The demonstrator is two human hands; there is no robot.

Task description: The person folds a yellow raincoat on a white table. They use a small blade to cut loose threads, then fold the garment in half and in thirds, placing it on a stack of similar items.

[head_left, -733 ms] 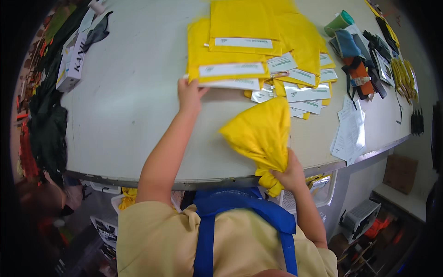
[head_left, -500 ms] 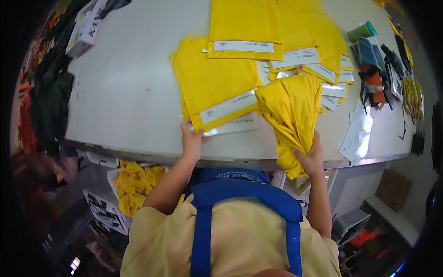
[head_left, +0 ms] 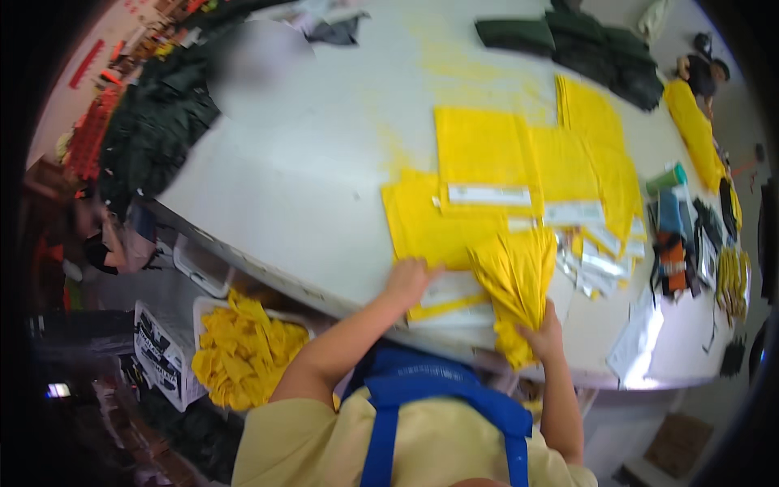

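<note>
A bunched piece of yellow fabric hangs over the table's front edge, gathered to a narrow lower end. My right hand is closed round that end. To its left, my left hand rests at the left side of a flat yellow folded packet with a white label strip, fingers pointing right. Blur keeps me from telling whether those fingers grip it. Behind lie several more yellow packets with white label strips, overlapping toward the right.
The white table fills the middle. A bin of crumpled yellow fabric stands below its edge at left. Dark green cloth lies far left, dark folded bundles far right. A green cylinder and papers are at right. A person is at left.
The view has swung left and up, so the table sits lower and turned. My left hand has moved from the packet's lower corner onto its left side. The right hand still holds the bunched fabric.
</note>
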